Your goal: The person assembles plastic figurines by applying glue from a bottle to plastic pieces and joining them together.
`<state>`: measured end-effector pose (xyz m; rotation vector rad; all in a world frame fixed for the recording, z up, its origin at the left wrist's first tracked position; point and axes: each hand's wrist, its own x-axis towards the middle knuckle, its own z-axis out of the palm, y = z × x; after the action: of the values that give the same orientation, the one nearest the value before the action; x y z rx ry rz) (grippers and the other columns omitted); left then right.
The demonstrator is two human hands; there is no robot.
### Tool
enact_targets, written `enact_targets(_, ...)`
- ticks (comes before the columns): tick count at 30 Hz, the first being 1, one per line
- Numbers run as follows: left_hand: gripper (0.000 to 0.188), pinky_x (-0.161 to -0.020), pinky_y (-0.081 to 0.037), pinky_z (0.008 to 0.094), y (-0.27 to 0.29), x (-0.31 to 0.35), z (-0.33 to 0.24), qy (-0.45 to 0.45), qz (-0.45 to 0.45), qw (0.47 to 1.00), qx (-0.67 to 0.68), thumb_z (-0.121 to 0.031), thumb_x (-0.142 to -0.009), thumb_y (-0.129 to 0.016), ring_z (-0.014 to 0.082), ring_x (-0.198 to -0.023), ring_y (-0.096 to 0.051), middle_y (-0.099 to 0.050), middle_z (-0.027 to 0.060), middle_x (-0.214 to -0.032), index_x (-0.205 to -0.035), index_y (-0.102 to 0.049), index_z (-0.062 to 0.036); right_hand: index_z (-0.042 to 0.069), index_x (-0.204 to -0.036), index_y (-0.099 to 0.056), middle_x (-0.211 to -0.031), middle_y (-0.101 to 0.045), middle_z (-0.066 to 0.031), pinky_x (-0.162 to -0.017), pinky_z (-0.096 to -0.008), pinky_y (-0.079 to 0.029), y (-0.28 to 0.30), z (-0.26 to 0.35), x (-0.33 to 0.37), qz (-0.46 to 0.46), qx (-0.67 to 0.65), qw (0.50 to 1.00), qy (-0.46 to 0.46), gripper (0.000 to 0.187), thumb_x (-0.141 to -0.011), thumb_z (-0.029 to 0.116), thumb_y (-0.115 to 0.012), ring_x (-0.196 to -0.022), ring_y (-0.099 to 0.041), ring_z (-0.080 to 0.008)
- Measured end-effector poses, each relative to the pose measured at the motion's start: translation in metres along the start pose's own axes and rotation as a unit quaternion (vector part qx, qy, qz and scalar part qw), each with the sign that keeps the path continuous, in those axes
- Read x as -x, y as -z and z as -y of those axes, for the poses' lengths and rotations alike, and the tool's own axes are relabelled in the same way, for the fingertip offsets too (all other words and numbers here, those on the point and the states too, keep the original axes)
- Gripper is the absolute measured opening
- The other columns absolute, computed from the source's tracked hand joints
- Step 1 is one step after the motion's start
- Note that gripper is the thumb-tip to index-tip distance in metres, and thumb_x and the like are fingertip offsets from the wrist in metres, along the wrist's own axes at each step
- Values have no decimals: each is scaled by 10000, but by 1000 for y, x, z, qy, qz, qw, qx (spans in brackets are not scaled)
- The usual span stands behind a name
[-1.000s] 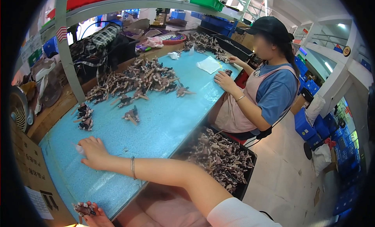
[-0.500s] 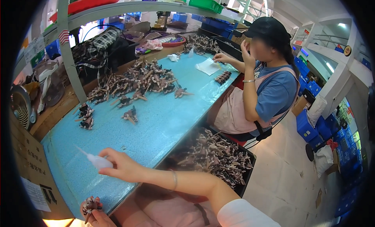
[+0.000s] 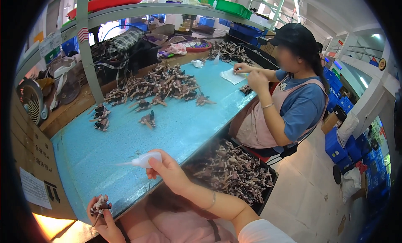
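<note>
At the near left edge of the blue table, my left hand (image 3: 108, 228) is closed around a small brown, white and black figurine (image 3: 100, 204) with a stick under it. My right hand (image 3: 171, 174), above the table's near edge, grips a translucent white squeeze bottle (image 3: 147, 159). The bottle lies nearly level, its thin nozzle pointing left, apart from the figurine. A lone figurine (image 3: 148, 120) rests mid-table, with two more (image 3: 101, 117) to its left. Behind them spreads a heap of similar figurines (image 3: 155, 85), many with wooden sticks.
A co-worker (image 3: 293, 92) sits at the right side of the table (image 3: 184, 130), hands over a white sheet (image 3: 233, 76). A black crate (image 3: 268, 188) full of figurines stands below the near edge. A cardboard box (image 3: 35, 167) borders the left; a shelf post (image 3: 88, 54) rises behind.
My right hand has drawn back to the right with the squeeze bottle, whose nozzle now lies flatter. The figurine in my left hand shows more fully. The co-worker's raised hand has come down.
</note>
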<state>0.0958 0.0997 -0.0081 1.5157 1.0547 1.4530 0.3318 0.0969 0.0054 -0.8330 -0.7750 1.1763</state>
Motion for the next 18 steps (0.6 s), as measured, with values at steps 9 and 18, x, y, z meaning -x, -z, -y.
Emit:
enact_targets(9, 324, -789, -440, 267, 4, 4, 5, 9, 12, 1000, 21, -142, -900, -514, 190, -988, -560, -547, 103, -1089, -1194, -436, -30, 58, -1075, -528, -845, -563, -10, -617, -207, -406, -1, -3, -2, 6, 27, 999, 16, 218, -910, 200, -528, -684, -460, -59)
enact_targets(18, 334, -832, -435, 274, 4, 6, 6, -82, -16, 996, -40, -36, -850, -550, 198, -1017, -535, -499, 135, -1202, -1172, -462, -30, 31, -1050, -538, -837, -551, 20, -600, -188, -384, -14, 10, 1, -8, 67, 997, 49, 251, -890, 221, -575, -685, -446, -35)
